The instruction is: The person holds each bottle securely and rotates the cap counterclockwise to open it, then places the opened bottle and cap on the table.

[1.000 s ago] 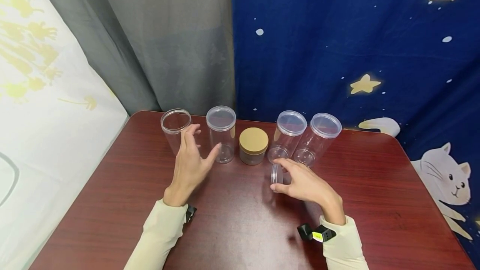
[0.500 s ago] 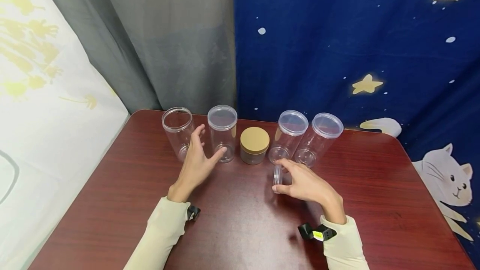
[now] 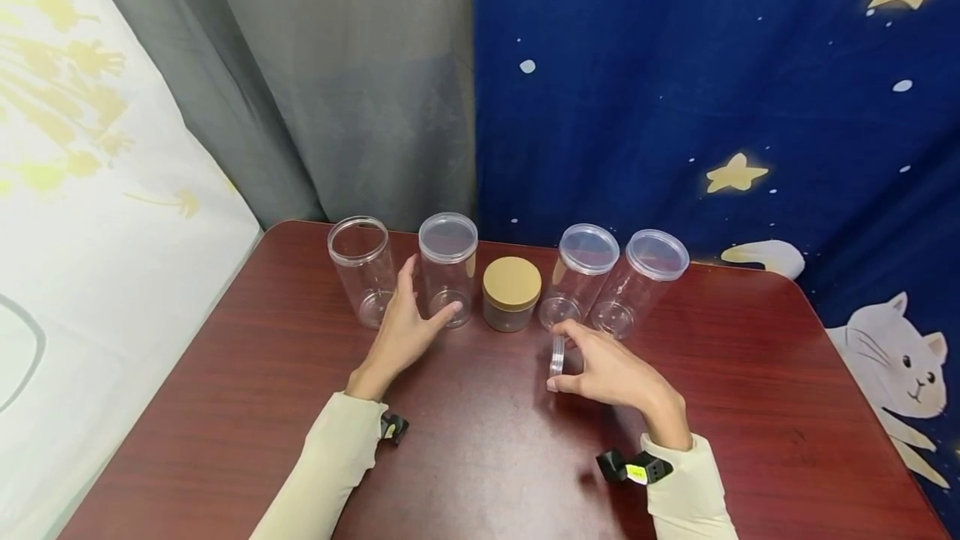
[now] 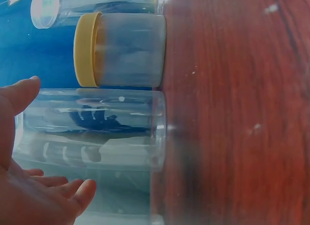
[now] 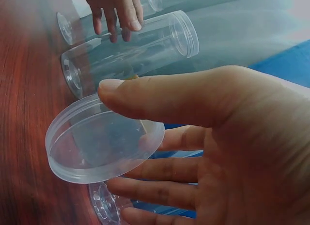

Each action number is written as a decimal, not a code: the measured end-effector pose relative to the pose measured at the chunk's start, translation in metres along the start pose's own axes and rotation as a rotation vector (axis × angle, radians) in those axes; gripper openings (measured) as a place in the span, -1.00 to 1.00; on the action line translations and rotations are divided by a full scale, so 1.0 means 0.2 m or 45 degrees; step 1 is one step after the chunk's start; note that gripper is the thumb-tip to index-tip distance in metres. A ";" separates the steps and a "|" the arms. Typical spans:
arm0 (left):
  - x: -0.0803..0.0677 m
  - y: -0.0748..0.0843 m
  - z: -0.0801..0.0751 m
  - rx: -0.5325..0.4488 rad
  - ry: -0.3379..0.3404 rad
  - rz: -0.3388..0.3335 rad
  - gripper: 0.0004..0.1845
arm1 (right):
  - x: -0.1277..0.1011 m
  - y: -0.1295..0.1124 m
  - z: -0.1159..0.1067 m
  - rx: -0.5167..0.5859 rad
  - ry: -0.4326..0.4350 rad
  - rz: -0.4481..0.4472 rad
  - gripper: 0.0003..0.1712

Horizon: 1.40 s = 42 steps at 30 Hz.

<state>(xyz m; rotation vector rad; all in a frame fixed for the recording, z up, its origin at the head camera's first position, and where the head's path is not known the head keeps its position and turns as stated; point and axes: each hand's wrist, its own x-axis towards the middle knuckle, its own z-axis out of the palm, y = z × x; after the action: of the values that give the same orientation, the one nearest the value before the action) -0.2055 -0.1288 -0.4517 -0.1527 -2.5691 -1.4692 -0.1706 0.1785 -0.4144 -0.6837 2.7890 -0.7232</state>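
My right hand (image 3: 603,369) pinches a clear round lid (image 3: 557,355) between thumb and fingers, on edge in front of the jars. In the right wrist view the thumb lies on the rim of the lid (image 5: 104,142). My left hand (image 3: 405,327) has its thumb and fingers spread around the near side of a tall clear lidded jar (image 3: 448,261). In the left wrist view the thumb and fingers stand apart beside that jar (image 4: 92,128). To its left a tall clear jar (image 3: 362,273) has an open top with no lid.
A short jar with a gold lid (image 3: 512,283) stands mid-row. Two tall clear jars, one (image 3: 588,252) beside the other (image 3: 654,261), wear clear lids at the right. The row runs along the back of the dark red table (image 3: 480,457), before curtains (image 3: 585,107).
My left hand has moved right, from in front of the leftmost jar toward the second jar. In my right hand the lid has turned more edge-on.
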 end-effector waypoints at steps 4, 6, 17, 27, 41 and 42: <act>0.01 -0.01 0.01 -0.019 -0.013 -0.017 0.05 | 0.00 0.00 0.00 0.009 0.011 -0.011 -0.25; 0.01 -0.02 0.02 -0.033 -0.016 -0.013 0.04 | 0.01 0.01 0.00 0.012 0.014 -0.018 -0.25; 0.03 -0.04 0.04 -0.066 -0.001 0.004 0.00 | 0.01 0.01 0.01 0.030 0.011 -0.008 -0.27; 0.04 -0.04 0.06 -0.059 0.041 0.033 -0.05 | 0.02 0.03 0.03 0.064 -0.007 -0.017 -0.29; 0.04 -0.04 0.04 -0.027 0.048 0.008 -0.03 | 0.01 0.04 0.02 0.045 -0.035 -0.005 -0.14; 0.04 -0.04 0.04 -0.022 0.046 0.005 -0.03 | 0.00 0.04 0.01 0.044 -0.038 -0.009 -0.14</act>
<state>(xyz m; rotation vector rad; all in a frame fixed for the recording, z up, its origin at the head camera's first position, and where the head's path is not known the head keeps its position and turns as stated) -0.2161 -0.1257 -0.4602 -0.1326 -2.5265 -1.4796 -0.1735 0.1827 -0.4206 -0.6922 2.7421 -0.7543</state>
